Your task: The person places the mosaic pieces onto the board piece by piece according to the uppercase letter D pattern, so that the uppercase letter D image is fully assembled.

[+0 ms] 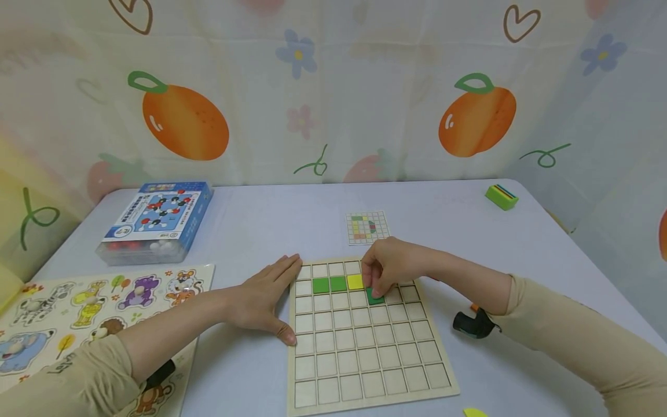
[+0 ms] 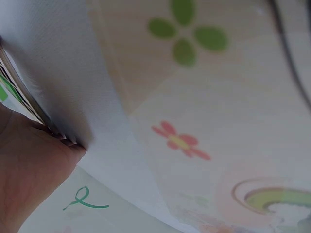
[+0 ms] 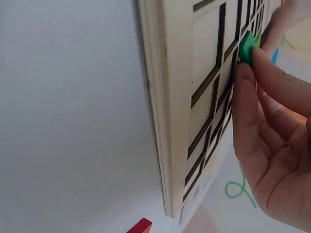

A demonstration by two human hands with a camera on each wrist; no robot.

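Note:
A wooden grid board (image 1: pixel 369 359) with square cells lies on the white table. Along one of its upper rows sit two bright green tiles (image 1: pixel 329 284) and a yellow tile (image 1: pixel 355 282). With thumb and fingertips my right hand (image 1: pixel 394 265) pinches a darker green tile (image 3: pixel 247 47), tilted against the grid in the right wrist view. This green piece is partly covered by the fingers in the head view. My left hand (image 1: pixel 263 296) rests at the board's left edge, fingers extended and thumb spread, touching the rim.
Behind the board lies a small card (image 1: pixel 359 238) with a coloured grid pattern. A boxed set (image 1: pixel 156 217) and an animal puzzle board (image 1: pixel 88 295) are on the left. A green block (image 1: pixel 502 197) stands far right. A yellow piece (image 1: pixel 475 412) and a red piece (image 3: pixel 140 226) lie nearby.

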